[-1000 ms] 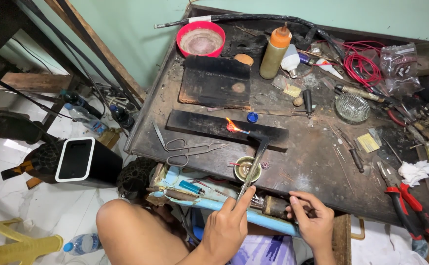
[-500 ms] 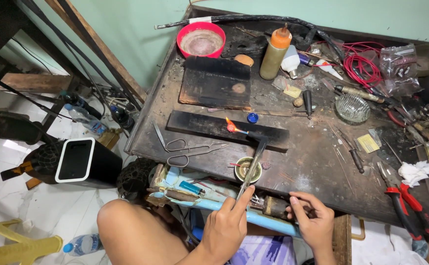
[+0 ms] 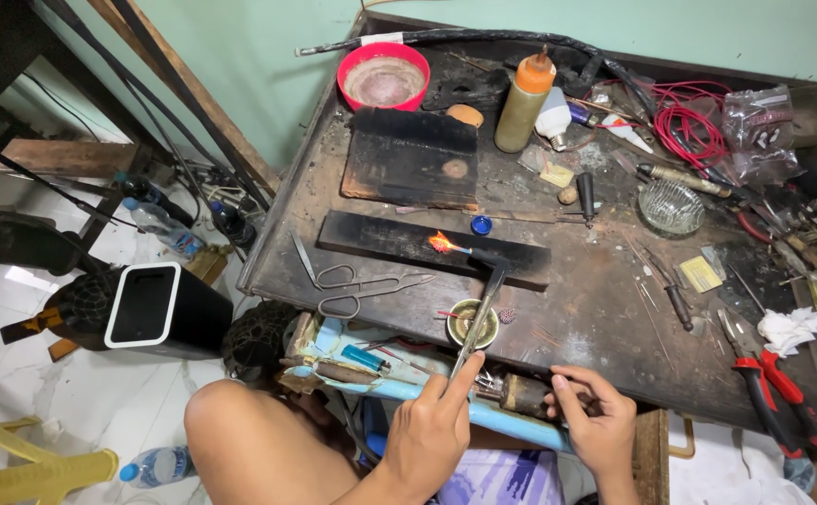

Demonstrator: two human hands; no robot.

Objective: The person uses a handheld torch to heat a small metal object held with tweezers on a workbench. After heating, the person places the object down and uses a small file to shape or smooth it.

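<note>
- Handling the blowtorch (image 3: 481, 304) is judged to call for care: it looks like a thin, stiff metal tube, light, with a live flame (image 3: 441, 244) at its bent tip, so it is best held far back at the rear end, away from the hot nozzle.
- The torch is seen lying in line from the front edge of the tabletop (image 3: 605, 318) toward the long charred block (image 3: 427, 245), where the flame meets the block's surface.
- The left hand (image 3: 432, 435) is closed around the torch's rear end, with the index finger stretched forward along the tube; the grip is narrow and steady-looking.
- The right hand (image 3: 595, 421) is curled narrowly on a dark stubby piece (image 3: 525, 393) at the tabletop's front edge; what exactly is pinched cannot be told.
- A small round brass dish (image 3: 473, 323) sits just beside the tube, and scissors (image 3: 357, 281) lie near, to the left.
- The charred block is judged brittle and likely hot near the flame.
</note>
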